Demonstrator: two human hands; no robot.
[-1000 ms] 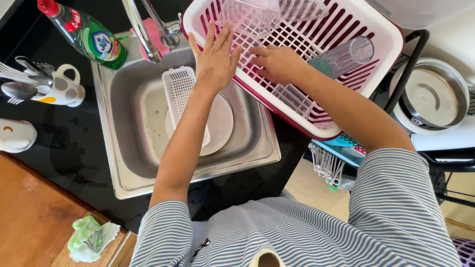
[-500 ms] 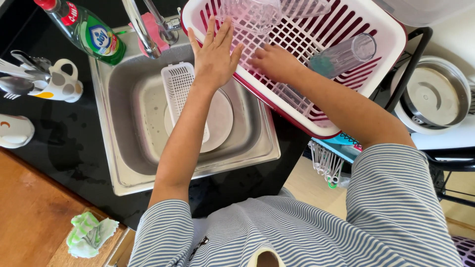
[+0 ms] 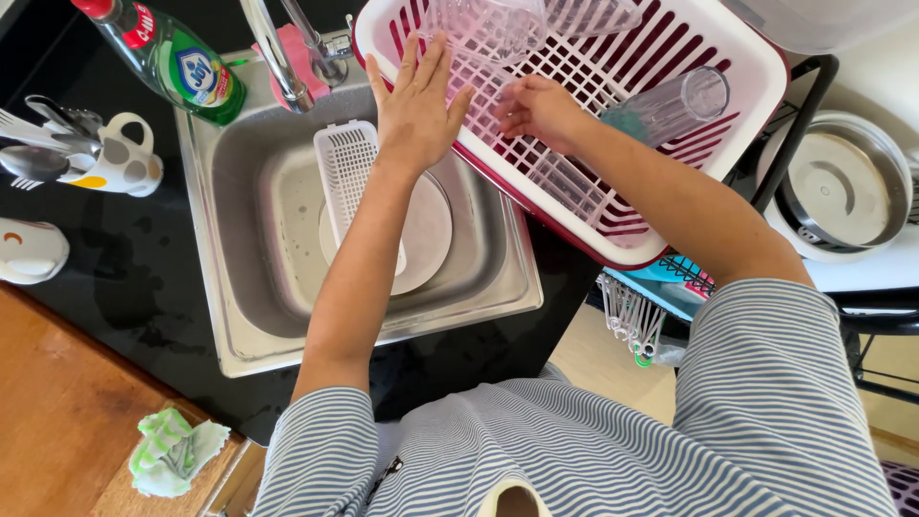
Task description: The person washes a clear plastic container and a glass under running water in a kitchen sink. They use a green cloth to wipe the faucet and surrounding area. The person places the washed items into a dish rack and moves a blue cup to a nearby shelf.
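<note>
Since a second ago, both hands are staying over the white-and-maroon dish rack point(image 3: 728, 86), barely shifting. Left hand point(image 3: 418, 107) is lying flat and open, fingers spread, at the rack's near-left rim beside the sink point(image 3: 230, 230). Right hand point(image 3: 538, 110) is curling loosely on the rack's grid, below a clear pink container point(image 3: 479, 29); whether it is gripping anything cannot be told.

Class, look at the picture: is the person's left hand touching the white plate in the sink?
Apart. The head view shows the left hand flat at the dish rack's rim, while the white plate lies lower, beside the forearm.
</note>
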